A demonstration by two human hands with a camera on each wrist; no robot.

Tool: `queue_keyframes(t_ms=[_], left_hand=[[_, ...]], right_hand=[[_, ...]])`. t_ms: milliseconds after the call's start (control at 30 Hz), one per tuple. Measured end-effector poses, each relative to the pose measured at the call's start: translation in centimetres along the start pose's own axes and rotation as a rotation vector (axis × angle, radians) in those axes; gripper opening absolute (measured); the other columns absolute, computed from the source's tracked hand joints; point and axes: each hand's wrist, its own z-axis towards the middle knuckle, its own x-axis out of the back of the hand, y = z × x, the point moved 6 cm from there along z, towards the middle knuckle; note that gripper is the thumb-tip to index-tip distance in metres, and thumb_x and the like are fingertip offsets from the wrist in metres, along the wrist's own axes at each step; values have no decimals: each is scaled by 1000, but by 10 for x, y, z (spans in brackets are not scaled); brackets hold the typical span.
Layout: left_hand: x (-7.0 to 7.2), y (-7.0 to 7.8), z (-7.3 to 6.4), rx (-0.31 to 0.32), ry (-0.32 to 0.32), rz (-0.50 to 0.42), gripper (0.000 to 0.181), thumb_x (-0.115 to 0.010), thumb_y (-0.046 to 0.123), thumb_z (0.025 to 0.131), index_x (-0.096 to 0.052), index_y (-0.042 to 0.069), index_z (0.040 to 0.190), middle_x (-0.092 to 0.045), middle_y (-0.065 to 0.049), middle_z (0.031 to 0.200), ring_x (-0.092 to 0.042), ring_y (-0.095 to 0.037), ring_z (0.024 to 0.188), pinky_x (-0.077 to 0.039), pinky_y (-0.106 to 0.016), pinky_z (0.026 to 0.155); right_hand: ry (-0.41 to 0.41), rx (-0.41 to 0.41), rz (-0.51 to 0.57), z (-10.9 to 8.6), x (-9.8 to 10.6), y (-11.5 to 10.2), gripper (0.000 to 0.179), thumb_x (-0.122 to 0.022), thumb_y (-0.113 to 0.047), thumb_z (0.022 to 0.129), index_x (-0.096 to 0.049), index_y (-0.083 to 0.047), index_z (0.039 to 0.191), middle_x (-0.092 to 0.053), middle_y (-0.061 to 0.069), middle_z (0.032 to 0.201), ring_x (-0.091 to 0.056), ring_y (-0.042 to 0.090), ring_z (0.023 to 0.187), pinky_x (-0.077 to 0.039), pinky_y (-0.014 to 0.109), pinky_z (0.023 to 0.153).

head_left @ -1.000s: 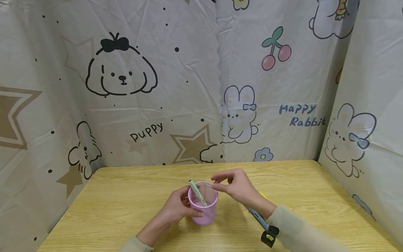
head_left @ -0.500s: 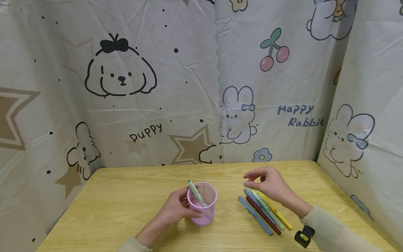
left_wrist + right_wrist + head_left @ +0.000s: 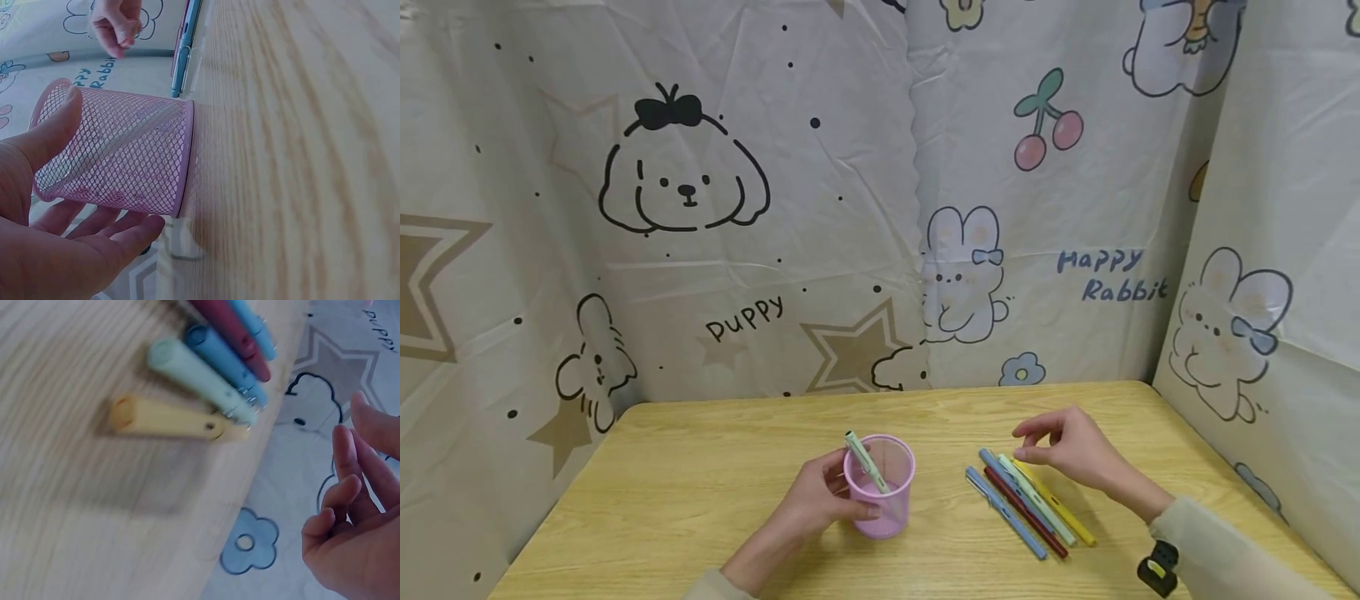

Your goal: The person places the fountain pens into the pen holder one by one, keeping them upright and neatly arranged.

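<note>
My left hand (image 3: 816, 498) grips a pink mesh pen cup (image 3: 895, 510), thumb on the near side and fingers around the far side. The cup stands upright on the table. One light green pen (image 3: 863, 458) leans inside it, its dark-tipped end above the rim. To the cup's right lies a slanted row of pens: a blue pen (image 3: 1006, 512), a dark red pen (image 3: 1028, 515), another blue pen (image 3: 990, 460), a light green pen (image 3: 1037, 498) and a yellow pen (image 3: 1063, 508). Over their far ends hovers my right hand (image 3: 1078, 450), nearest the yellow pen, fingers loosely bent and holding nothing.
The light wood table (image 3: 715, 467) has a patterned cloth (image 3: 850, 208) hanging behind it and at both sides. A small black device (image 3: 1159, 569) is strapped at the right wrist.
The right hand has moved right, away from the cup's rim to above the pens, uncovering the row. The left hand keeps its grip on the cup, and the pen inside stays put.
</note>
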Motion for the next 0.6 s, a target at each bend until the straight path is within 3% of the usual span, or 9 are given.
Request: queue_keyframes(t_ms=[167, 400, 600], left_hand=[[-1, -2, 1, 13, -17, -35, 84, -89, -10, 76, -50, -7, 150, -62, -25, 139, -60, -40, 129, -50, -43, 109], [-1, 0, 1, 15, -6, -18, 80, -89, -9, 75, -54, -7, 147, -63, -25, 137, -61, -39, 127, -53, -41, 106], [-1, 0, 0, 30, -1, -12, 82, -89, -9, 75, -53, -6, 148, -63, -24, 138, -61, -39, 127, -52, -41, 107]], right_hand=[[-58, 0, -6, -5, 1, 16, 28, -88, -14, 87, -80, 0, 109, -70, -3, 83, -45, 13, 62, -35, 25, 54], [-115, 29, 19, -12, 2, 34, 29, -87, -10, 86, -78, 6, 109, -71, -1, 83, -51, 10, 64, -41, 23, 53], [-162, -17, 30, -20, 0, 49, 34, -89, -13, 85, -77, 6, 111, -70, 1, 83, -53, 12, 67, -41, 23, 54]])
